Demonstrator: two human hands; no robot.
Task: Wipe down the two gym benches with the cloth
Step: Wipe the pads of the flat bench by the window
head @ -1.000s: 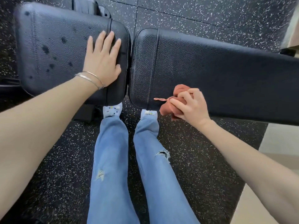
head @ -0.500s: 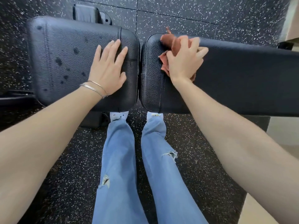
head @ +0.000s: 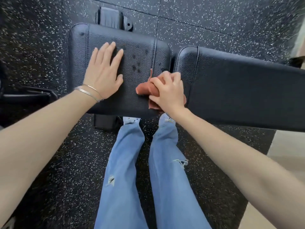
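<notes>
My right hand fist-clamped on rust cloth, pressed to left bench pad. My left hand flat, fingers spread, holding nothing.

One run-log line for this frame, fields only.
left hand: flat on left bench | right hand: gripping cloth on left bench | spots: unwiped

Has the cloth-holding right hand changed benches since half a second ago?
Yes. The right hand with the cloth was on the long right bench; now it has crossed the gap leftward onto the left bench, near its front edge.
</notes>
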